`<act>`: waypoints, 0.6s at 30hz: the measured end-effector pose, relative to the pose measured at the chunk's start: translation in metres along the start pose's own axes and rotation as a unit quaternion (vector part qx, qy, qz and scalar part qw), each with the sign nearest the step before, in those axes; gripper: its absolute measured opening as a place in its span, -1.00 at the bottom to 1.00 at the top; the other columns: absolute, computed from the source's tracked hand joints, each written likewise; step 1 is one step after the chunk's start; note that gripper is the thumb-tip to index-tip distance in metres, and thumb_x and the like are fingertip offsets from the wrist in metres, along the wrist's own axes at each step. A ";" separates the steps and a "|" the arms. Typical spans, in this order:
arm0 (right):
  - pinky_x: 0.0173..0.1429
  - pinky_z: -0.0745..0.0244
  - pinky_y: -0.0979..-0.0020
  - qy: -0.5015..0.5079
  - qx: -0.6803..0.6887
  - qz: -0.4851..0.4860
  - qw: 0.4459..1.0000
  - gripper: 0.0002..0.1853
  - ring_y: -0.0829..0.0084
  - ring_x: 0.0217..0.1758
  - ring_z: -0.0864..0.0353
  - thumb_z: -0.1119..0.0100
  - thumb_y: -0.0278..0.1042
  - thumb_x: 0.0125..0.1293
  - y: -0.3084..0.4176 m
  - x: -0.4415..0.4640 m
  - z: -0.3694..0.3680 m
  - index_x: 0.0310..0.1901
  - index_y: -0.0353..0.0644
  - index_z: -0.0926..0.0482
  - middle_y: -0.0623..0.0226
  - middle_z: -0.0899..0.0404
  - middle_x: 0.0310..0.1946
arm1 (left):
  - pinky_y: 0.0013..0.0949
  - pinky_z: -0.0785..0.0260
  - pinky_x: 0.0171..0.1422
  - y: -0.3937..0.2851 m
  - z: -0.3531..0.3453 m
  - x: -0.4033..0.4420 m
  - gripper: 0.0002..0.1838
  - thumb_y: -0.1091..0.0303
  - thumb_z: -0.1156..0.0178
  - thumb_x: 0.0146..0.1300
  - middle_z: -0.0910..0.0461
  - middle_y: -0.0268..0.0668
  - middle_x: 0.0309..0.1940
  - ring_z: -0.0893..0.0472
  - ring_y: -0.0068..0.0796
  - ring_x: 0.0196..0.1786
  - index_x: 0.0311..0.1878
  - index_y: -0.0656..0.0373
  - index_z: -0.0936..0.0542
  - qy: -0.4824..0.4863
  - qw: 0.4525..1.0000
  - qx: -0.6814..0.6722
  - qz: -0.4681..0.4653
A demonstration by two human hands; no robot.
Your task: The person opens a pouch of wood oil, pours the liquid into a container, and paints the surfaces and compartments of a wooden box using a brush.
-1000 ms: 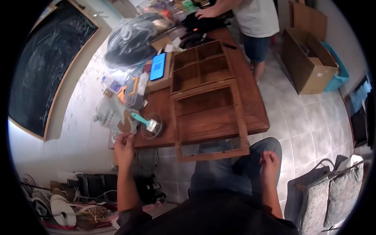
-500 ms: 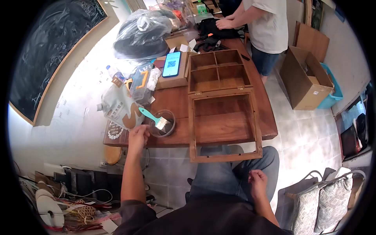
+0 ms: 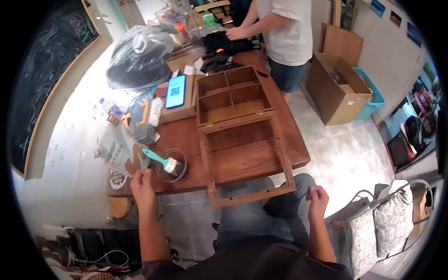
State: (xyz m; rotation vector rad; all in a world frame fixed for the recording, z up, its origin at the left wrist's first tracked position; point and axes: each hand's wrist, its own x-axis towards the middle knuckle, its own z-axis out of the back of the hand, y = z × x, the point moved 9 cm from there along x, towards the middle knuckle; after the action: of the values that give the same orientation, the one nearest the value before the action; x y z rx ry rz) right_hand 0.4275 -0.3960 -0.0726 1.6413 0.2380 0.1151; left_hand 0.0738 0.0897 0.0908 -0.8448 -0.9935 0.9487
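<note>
Chalkboard (image 3: pixel 49 84): chalk-smeared
Phone (image 3: pixel 175 92): lit, on cardboard box (image 3: pixel 182 114)
Carton (image 3: pixel 333 100): open, beside turquoise bin (image 3: pixel 372 108)
Cushions (image 3: pixel 393 224): two, patterned, pale

Open wooden box (image 3: pixel 233 99), brush (image 3: pixel 155 156) in clear cup (image 3: pixel 185 169) — left hand (image 3: pixel 143 185) near, lit phone (image 3: pixel 175 93)

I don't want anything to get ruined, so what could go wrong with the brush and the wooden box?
The green brush leans in the plastic cup with its handle poking out near the left hand. A bump might tip the cup over.

The box's open lid sticks out past the edge of the table, above the person's legs. A knee could knock it.

The phone lies face up, so a splash might mess up its screen.
</note>
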 end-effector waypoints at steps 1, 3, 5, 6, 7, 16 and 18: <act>-0.33 -0.32 0.57 0.001 -0.004 0.020 1.000 -0.85 0.63 -0.45 -0.45 -0.19 -0.38 0.44 0.014 0.010 0.002 -0.23 -0.29 -0.61 0.43 -0.54 -0.49 | -0.50 -0.39 -0.18 -0.010 -0.018 -0.011 -0.81 0.38 -0.18 0.40 -0.64 -0.38 -0.35 -0.55 -0.63 -0.28 -0.19 0.32 -0.66 0.083 0.995 -0.032 0.046; -0.31 -0.34 0.58 0.004 -0.014 0.042 0.999 -0.85 0.63 -0.44 -0.46 -0.20 -0.38 0.43 0.036 0.027 0.000 -0.23 -0.30 -0.61 0.43 -0.55 -0.48 | -0.49 -0.40 -0.18 -0.033 -0.038 -0.033 -0.83 0.41 -0.18 0.40 -0.64 -0.39 -0.35 -0.55 -0.63 -0.29 -0.16 0.31 -0.67 0.166 0.979 -0.068 0.095; -0.28 -0.38 0.58 0.028 -0.031 0.083 0.996 -0.87 0.63 -0.42 -0.49 -0.22 -0.41 0.42 0.054 0.034 -0.014 -0.21 -0.30 -0.61 0.43 -0.56 -0.48 | -0.51 -0.39 -0.19 -0.064 -0.064 -0.055 -0.83 0.44 -0.19 0.38 -0.62 -0.41 -0.35 -0.54 -0.65 -0.30 -0.07 0.26 -0.69 0.304 0.939 0.154 -0.035; -0.28 -0.38 0.58 0.027 -0.031 0.085 0.996 -0.87 0.63 -0.42 -0.49 -0.22 -0.41 0.42 0.055 0.034 -0.017 -0.21 -0.30 -0.61 0.43 -0.56 -0.48 | -0.51 -0.39 -0.19 -0.061 -0.065 -0.058 -0.83 0.44 -0.19 0.38 -0.62 -0.41 -0.35 -0.54 -0.65 -0.30 -0.07 0.26 -0.69 0.305 0.939 0.153 -0.036; -0.27 -0.40 0.58 0.044 -0.010 0.067 0.997 -0.88 0.63 -0.40 -0.51 -0.23 -0.42 0.41 0.050 0.035 -0.022 -0.20 -0.30 -0.62 0.43 -0.57 -0.47 | -0.52 -0.38 -0.20 -0.050 -0.069 -0.066 -0.83 0.45 -0.18 0.38 -0.62 -0.41 -0.36 -0.54 -0.65 -0.30 -0.05 0.25 -0.69 0.326 0.941 0.087 -0.001; -0.25 -0.49 0.51 0.125 0.195 -0.115 0.966 -0.87 0.52 -0.39 -0.59 -0.16 -0.42 0.44 0.001 -0.001 -0.075 -0.15 -0.30 -0.63 0.32 -0.64 -0.40 | -0.57 -0.27 -0.31 0.001 -0.076 -0.100 -0.85 0.45 -0.19 0.38 -0.57 -0.43 -0.41 -0.44 -0.70 -0.40 -0.10 0.29 -0.68 0.279 0.935 -0.129 0.175; -0.23 -0.51 0.48 0.134 0.193 -0.121 0.964 -0.86 0.51 -0.39 -0.58 -0.17 -0.41 0.43 -0.005 -0.005 -0.076 -0.14 -0.31 -0.63 0.31 -0.64 -0.38 | -0.59 -0.25 -0.33 -0.013 -0.059 -0.089 -0.86 0.41 -0.22 0.38 -0.55 -0.44 -0.45 -0.43 -0.73 -0.41 -0.14 0.27 -0.67 0.225 0.965 -0.067 0.112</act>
State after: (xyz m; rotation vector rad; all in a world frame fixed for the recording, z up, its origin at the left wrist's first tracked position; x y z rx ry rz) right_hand 0.4060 -0.3225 -0.0707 1.9680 0.7009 0.1089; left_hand 0.1111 -0.0053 0.0574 -1.2426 -0.5790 0.8303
